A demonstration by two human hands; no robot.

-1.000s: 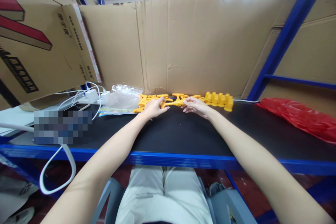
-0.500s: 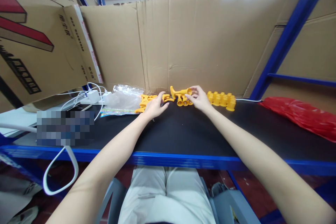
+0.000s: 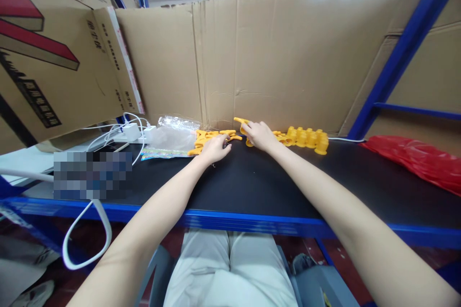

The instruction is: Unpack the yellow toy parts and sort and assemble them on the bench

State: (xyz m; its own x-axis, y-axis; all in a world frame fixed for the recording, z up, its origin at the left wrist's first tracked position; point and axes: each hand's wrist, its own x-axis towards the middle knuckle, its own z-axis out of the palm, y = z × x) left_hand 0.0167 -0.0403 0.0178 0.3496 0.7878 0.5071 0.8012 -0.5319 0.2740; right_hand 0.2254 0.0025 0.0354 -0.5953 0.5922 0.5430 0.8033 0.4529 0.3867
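My right hand (image 3: 262,136) is closed around a yellow plastic piece (image 3: 240,120), whose narrow end sticks out to the left; the rest is covered by the fingers. Beneath and beside that hand are more yellow flared pieces (image 3: 287,141), running in a row toward a block of upright yellow cups (image 3: 308,137). My left hand (image 3: 216,147) rests low over the table with its fingers curled. Something small and dark (image 3: 225,143) shows between its thumb and fingers, too small to name. Just behind it lies a pile of yellow branching pieces (image 3: 202,139).
A clear plastic bag (image 3: 173,135) with a coloured edge lies left of the pile. White chargers and cables (image 3: 131,131) are farther left. A red plastic bag (image 3: 414,160) sits at the right. Cardboard (image 3: 273,57) walls the back, and a blue rail (image 3: 252,220) edges the black tabletop.
My right hand has shifted left along the yellow piece and now wraps over its flared end, which was visible before. The left hand has stayed nearly in place, its fingers curled lower.
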